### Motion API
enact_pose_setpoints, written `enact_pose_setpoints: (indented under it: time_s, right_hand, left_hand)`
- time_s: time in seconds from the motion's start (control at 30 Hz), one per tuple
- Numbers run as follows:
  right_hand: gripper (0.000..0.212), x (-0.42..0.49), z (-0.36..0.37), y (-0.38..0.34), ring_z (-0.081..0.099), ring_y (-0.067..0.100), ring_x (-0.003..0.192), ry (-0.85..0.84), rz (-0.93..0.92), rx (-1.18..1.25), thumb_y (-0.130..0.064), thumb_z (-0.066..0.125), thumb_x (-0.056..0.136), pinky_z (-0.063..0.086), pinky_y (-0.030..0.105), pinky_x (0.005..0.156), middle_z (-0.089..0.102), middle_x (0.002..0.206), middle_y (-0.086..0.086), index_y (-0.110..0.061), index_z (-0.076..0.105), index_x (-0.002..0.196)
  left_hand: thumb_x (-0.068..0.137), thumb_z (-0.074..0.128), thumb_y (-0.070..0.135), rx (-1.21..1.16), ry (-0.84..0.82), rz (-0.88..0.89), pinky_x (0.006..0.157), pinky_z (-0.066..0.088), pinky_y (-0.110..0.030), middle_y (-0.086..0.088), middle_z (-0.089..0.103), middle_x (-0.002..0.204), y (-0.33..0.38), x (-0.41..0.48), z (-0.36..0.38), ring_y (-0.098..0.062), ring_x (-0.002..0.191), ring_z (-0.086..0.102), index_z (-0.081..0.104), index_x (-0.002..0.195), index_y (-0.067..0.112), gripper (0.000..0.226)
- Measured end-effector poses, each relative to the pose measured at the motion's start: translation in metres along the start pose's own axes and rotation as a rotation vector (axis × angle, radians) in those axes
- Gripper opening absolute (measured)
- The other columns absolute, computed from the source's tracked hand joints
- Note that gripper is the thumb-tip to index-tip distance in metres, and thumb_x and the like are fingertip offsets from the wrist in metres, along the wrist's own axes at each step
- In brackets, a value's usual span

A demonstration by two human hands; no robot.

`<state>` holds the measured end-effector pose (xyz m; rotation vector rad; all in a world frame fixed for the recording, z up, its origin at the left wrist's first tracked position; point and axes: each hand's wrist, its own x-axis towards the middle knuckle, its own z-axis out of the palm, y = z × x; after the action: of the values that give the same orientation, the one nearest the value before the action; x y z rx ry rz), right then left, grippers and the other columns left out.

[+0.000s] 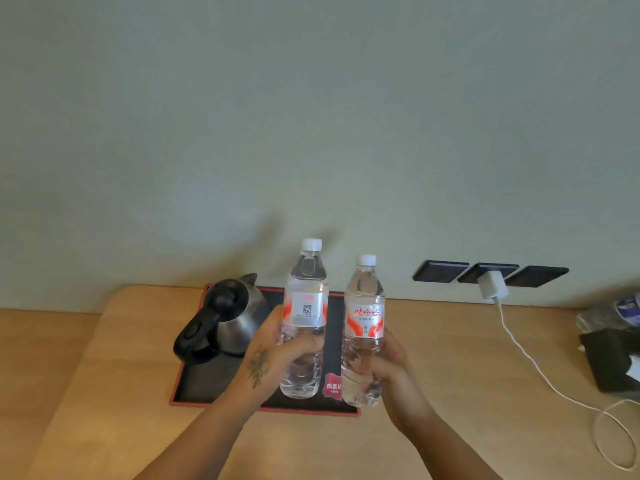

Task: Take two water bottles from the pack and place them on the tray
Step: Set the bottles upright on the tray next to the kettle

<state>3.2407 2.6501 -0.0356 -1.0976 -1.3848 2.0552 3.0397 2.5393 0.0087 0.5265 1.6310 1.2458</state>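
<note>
Two bare arms reach up from the bottom of the view and come close together in the middle. The left hand is curled tight around something it holds, with the fingers wrapped across the front and the thumb side up. A dark leafy tattoo sits on the back of this hand. The right hand is also closed in a firm hold, its fingers bent in toward the left. Both hands are at about the same height, near each other but not touching.
</note>
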Motion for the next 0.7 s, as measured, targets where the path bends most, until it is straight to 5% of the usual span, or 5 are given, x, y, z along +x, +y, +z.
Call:
enact_pose_setpoints:
  time_s: [0.13, 0.27, 0.37, 0.57, 0.7]
  right_hand:
    - [0.065, 0.034, -0.007, 0.002, 0.075, 0.03, 0.099, 0.019, -0.034, -0.062, -0.017, 0.078, 0.061, 0.059, 0.035, 0.08, 0.078, 0.113, 0.019, -0.013, 0.071, 0.125]
    - [0.063, 0.064, -0.011, 0.013, 0.076, 0.035, 0.114, 0.04, -0.054, -0.108, -0.006, 0.076, 0.069, 0.06, 0.051, 0.098, 0.079, 0.122, 0.014, -0.018, 0.07, 0.13]
    - [0.065, 0.083, -0.013, 0.022, 0.077, 0.031, 0.113, 0.062, -0.064, -0.109, -0.005, 0.078, 0.067, 0.061, 0.047, 0.095, 0.08, 0.123, 0.012, -0.019, 0.07, 0.13]
    - [0.064, 0.12, -0.022, 0.045, 0.079, 0.03, 0.11, 0.082, -0.085, -0.133, 0.002, 0.078, 0.065, 0.06, 0.041, 0.095, 0.082, 0.118, 0.011, -0.013, 0.072, 0.126]
    - [0.067, 0.137, -0.029, 0.053, 0.078, 0.028, 0.111, 0.079, -0.083, -0.194, 0.001, 0.08, 0.063, 0.061, 0.047, 0.102, 0.081, 0.118, 0.009, -0.014, 0.069, 0.128]
  left_hand:
    - [0.059, 0.088, 0.044, 0.006, -0.011, 0.033, 0.093, 0.056, -0.039, 0.008, 0.084, 0.112, 0.0, 0.041, 0.006, -0.01, 0.104, 0.08, 0.069, 0.124, 0.038, 0.067]
    - [0.063, 0.091, 0.028, 0.004, -0.026, 0.064, 0.101, 0.058, -0.045, -0.002, 0.085, 0.117, -0.014, 0.075, 0.012, -0.021, 0.109, 0.081, 0.069, 0.131, 0.023, 0.071]
    - [0.069, 0.09, 0.018, 0.025, -0.038, 0.083, 0.104, 0.059, -0.044, 0.0, 0.084, 0.12, -0.032, 0.098, 0.015, -0.019, 0.113, 0.08, 0.066, 0.134, 0.024, 0.069]
    - [0.066, 0.094, 0.024, 0.08, -0.029, 0.134, 0.09, 0.061, -0.028, 0.008, 0.084, 0.12, -0.06, 0.135, 0.014, -0.01, 0.111, 0.08, 0.069, 0.126, 0.041, 0.067]
    - [0.061, 0.096, 0.022, 0.096, -0.013, 0.171, 0.088, 0.066, -0.031, 0.003, 0.084, 0.12, -0.078, 0.16, 0.013, -0.018, 0.112, 0.081, 0.073, 0.12, 0.041, 0.066]
